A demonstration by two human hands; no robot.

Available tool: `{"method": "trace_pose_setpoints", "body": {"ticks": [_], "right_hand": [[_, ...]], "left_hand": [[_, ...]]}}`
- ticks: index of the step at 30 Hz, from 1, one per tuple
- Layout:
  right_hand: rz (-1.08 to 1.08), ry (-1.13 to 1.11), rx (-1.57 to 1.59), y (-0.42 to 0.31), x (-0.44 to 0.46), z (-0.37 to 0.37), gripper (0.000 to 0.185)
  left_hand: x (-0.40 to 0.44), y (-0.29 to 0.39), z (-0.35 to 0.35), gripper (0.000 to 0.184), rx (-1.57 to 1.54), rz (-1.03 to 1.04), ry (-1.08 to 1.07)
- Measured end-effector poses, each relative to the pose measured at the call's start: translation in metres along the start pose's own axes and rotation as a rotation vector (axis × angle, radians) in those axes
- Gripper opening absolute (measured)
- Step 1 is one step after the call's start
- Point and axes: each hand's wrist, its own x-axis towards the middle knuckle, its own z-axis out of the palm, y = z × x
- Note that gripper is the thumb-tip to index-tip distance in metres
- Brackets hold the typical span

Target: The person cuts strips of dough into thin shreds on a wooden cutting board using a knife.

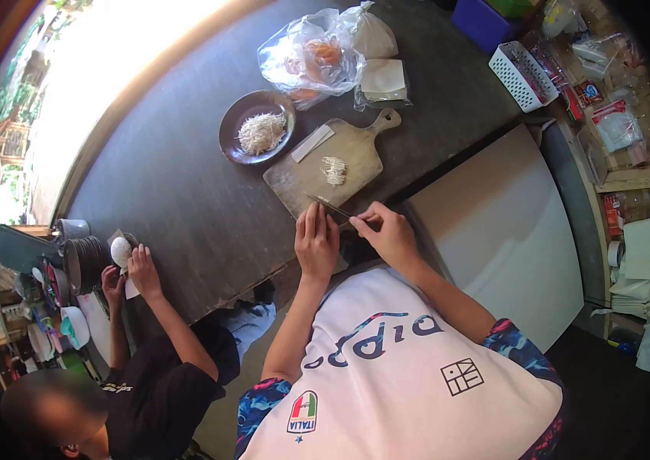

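My right hand (386, 232) is closed around the end of a thin dark knife (329, 204), whose blade lies over the near edge of the wooden cutting board (286, 188). Beside the blade, my left hand (317, 236) has its fingers bent and pressed together at the board's edge; whatever is under the fingertips is hidden. On the board sit a small pile of pale shreds (333, 170) and a flat white strip (312, 143). A brown bowl (227, 138) just left of the board holds a heap of similar shreds (262, 133).
Plastic bags (309, 57) and a wrapped pale block (383, 80) lie behind the board. At left, another person's hands (143, 270) hold a round white item (121, 251) near stacked dark plates (85, 264). A white panel (505, 230) and a perforated basket (523, 77) are at right.
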Motion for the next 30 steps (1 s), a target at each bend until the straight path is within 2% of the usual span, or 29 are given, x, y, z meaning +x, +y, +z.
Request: {"method": "trace_pose_setpoints", "body": {"ticks": [6, 9, 24, 30], "right_hand": [[0.057, -0.025, 0.019, 0.012, -0.009, -0.006, 0.032], [-0.017, 0.003, 0.106, 0.015, 0.007, 0.014, 0.032], [0.047, 0.002, -0.039, -0.007, -0.021, -0.020, 0.033], [0.059, -0.004, 0.017, 0.007, -0.020, -0.018, 0.032]], "left_hand": [[-0.002, 0.001, 0.003, 0.032, 0.008, -0.001, 0.022], [-0.003, 0.000, 0.004, 0.032, 0.003, -0.005, 0.023], [-0.002, 0.000, 0.004, 0.030, -0.004, 0.000, 0.038], [0.000, 0.001, 0.003, 0.031, -0.013, 0.002, 0.043]]}}
